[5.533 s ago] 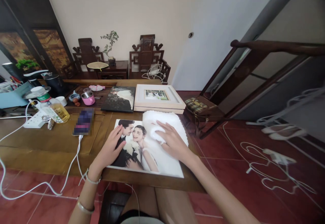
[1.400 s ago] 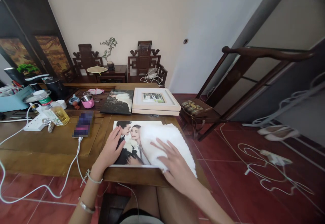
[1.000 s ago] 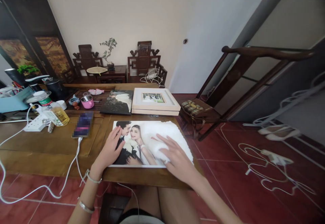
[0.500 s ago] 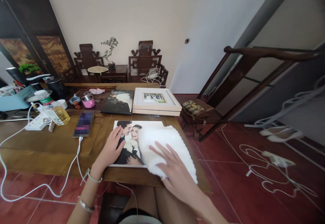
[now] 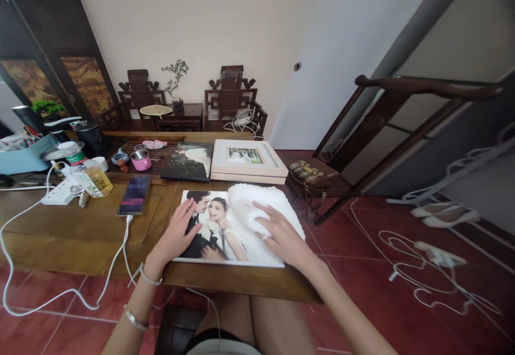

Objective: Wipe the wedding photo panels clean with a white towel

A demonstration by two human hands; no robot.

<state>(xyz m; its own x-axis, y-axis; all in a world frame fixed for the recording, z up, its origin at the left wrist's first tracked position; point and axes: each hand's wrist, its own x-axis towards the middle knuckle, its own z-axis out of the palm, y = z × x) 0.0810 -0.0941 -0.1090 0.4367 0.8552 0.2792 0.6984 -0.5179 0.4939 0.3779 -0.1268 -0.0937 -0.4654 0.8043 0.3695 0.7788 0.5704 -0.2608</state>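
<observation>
A large wedding photo print (image 5: 217,231) lies flat at the near edge of the wooden table (image 5: 80,226). My left hand (image 5: 177,234) rests open on its left side, fingers spread, pinning it down. My right hand (image 5: 281,234) presses a white fluffy cloth (image 5: 257,207) onto the print's upper right part, fingers curled over the bunched cloth. Both wrists reach in from below.
Behind the print lie a dark wedding photo (image 5: 189,161) and a white framed picture (image 5: 246,157). A phone (image 5: 134,196) with a white cable, an oil bottle (image 5: 90,175), a power strip (image 5: 60,191) and a pink cup (image 5: 141,159) crowd the left. A wooden chair (image 5: 322,175) stands right.
My right hand has slid the cloth from the print's lower right corner up toward its top right. The left hand has stayed put on the print.
</observation>
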